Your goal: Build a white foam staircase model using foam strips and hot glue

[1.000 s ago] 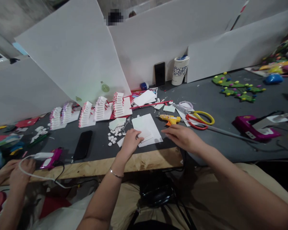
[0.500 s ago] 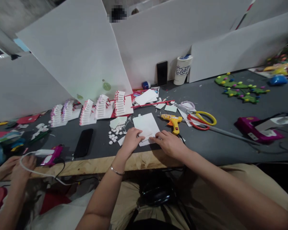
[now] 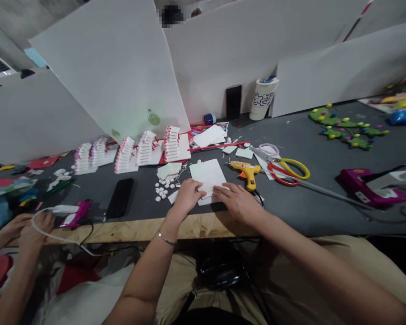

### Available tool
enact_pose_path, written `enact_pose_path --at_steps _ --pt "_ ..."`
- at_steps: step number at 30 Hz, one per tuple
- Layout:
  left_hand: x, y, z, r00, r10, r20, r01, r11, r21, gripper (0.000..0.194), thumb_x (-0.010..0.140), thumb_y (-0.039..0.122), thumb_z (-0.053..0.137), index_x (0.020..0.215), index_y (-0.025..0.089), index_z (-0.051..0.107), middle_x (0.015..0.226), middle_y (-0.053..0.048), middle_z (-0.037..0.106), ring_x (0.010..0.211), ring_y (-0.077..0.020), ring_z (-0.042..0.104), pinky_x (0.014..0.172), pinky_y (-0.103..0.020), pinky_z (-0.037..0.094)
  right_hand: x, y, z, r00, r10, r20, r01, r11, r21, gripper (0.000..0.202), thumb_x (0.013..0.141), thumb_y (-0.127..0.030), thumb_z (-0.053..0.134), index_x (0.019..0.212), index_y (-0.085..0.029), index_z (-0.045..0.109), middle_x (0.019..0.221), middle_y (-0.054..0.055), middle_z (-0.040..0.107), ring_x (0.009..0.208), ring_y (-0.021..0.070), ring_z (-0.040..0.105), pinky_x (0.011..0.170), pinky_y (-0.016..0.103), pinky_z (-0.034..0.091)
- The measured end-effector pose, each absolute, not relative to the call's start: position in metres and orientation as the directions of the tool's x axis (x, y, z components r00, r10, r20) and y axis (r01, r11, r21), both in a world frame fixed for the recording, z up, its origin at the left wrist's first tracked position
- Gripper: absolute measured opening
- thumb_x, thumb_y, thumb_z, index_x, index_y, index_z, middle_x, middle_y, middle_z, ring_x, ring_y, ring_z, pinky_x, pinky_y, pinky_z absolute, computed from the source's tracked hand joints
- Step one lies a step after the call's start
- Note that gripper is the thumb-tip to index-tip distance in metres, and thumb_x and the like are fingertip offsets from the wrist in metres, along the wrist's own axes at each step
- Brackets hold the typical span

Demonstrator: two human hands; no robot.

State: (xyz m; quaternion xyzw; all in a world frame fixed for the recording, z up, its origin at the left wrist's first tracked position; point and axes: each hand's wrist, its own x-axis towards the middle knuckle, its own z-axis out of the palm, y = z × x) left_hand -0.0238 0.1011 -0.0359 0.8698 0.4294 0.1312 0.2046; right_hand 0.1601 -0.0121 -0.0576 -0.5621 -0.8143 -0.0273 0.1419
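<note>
Near edge, lower ctr: a black bag (image 3: 223,270) sits at the person's lap, below the tabletop's wooden edge (image 3: 203,225). Lower L, another person's hands (image 3: 37,229) are by a white cable (image 3: 59,240).

Just above the edge, ctr of frame, the white card (image 3: 209,187) lies on the lower part of a white sheet (image 3: 208,170). L hand (image 3: 185,197) is part-curled, thumb & fingertips at the card's L side; can't tell if it's pinched. R hand (image 3: 242,205) is open, palm down, fingertips resting on the card's R side.

L of L hand: white balls (image 3: 163,190), then a dark phone (image 3: 120,198) lying flat. Just above R hand, a yellow glue gun (image 3: 248,169); R of that, scissors (image 3: 300,168) w/ yellow & red handles. Mid-R, a magenta power strip (image 3: 362,187).

Farther back, L to ctr, a row of white fan-like pieces (image 3: 124,155), some w/ red tips. Upper ctr, an upright phone (image 3: 233,102) & a white cup (image 3: 263,100) near the pale boards (image 3: 219,58). Upper R, a green felt shape (image 3: 338,122) w/ coloured dots.
</note>
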Motion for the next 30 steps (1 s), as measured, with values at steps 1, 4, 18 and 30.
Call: enact_pose_path --at_steps 1,4,18,30 --pt "-0.024 0.102 -0.035 0.594 0.803 0.050 0.690 -0.540 0.483 0.023 0.075 0.024 0.072 0.098 0.018 0.071 0.089 -0.005 0.064 0.089 -0.0209 0.060 0.084 -0.034 0.046 0.160 -0.012 -0.057 -0.330 0.907 0.261 0.924 0.367 -0.110 0.042 0.089 -0.008 0.042 0.126 -0.020 0.060 0.141 0.007 0.053 0.123 0.0299 0.048 0.091 0.045 0.046" --pt "-0.028 0.104 -0.032 0.551 0.833 0.039 0.684 -0.478 0.551 0.027 0.077 0.026 0.071 0.103 0.018 0.070 0.093 -0.006 0.065 0.089 -0.0202 0.061 0.082 -0.032 0.047 0.160 -0.013 -0.057 -0.338 0.904 0.261 0.923 0.372 -0.095 0.043 0.088 -0.007 0.043 0.126 -0.021 0.060 0.142 0.007 0.053 0.122 0.0293 0.049 0.090 0.043 0.046" --pt "-0.032 0.096 -0.046 0.491 0.869 0.070 0.694 -0.438 0.572 0.019 0.076 0.022 0.071 0.095 0.017 0.070 0.087 -0.004 0.063 0.086 -0.0191 0.060 0.081 -0.032 0.048 0.158 -0.016 -0.058 -0.349 0.913 0.211 0.929 0.366 -0.051 0.046 0.087 -0.006 0.044 0.128 -0.018 0.057 0.142 0.007 0.052 0.119 0.0284 0.049 0.090 0.041 0.043" --pt "-0.088 0.087 -0.027 0.253 0.931 0.262 0.756 -0.359 0.547 0.011 0.086 0.017 0.057 0.083 0.018 0.068 0.085 -0.003 0.066 0.083 -0.0176 0.060 0.079 -0.031 0.047 0.162 -0.010 -0.072 -0.356 0.880 0.315 0.915 0.397 -0.075 0.039 0.091 -0.010 0.042 0.125 -0.017 0.057 0.134 0.011 0.058 0.114 0.0276 0.053 0.086 0.040 0.045"
